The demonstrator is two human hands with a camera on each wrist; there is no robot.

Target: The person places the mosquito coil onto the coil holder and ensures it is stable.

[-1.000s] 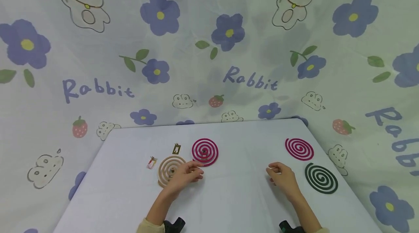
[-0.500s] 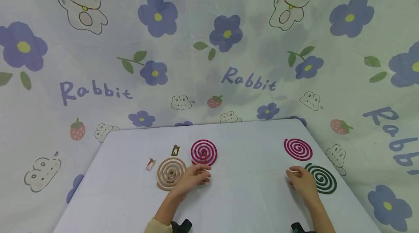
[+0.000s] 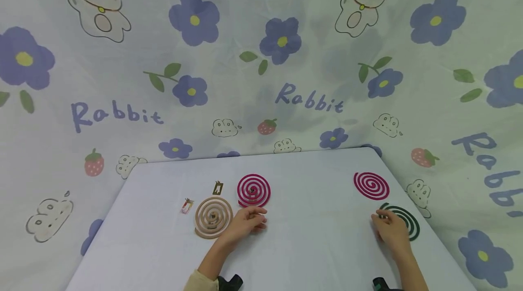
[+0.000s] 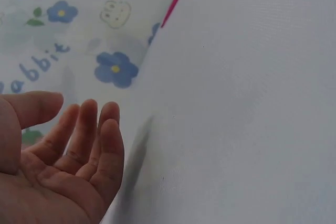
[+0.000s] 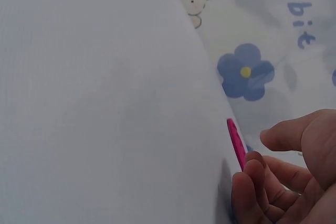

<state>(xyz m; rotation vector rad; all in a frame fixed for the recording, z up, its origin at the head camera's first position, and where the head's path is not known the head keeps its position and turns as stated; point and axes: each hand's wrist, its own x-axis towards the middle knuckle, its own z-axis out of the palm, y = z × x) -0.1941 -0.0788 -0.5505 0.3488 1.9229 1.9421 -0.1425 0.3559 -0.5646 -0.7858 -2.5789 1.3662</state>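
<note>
My right hand is over the left part of a dark green mosquito coil at the table's right side, hiding some of its rings. In the right wrist view that hand has its thumb apart from loosely bent fingers and nothing between them. A magenta coil lies just behind the green one. My left hand hovers empty and relaxed between a tan coil and another magenta coil. Its palm and loosely bent fingers show in the left wrist view.
Behind the tan coil lies a small gold metal piece with a cut-out. To its left is a small clear packet with red on it. The white table meets a hanging flower-and-rabbit cloth at its back edge.
My right hand has moved right from the middle of the table to over the green coil. The left hand has drifted right, uncovering the tan coil.
</note>
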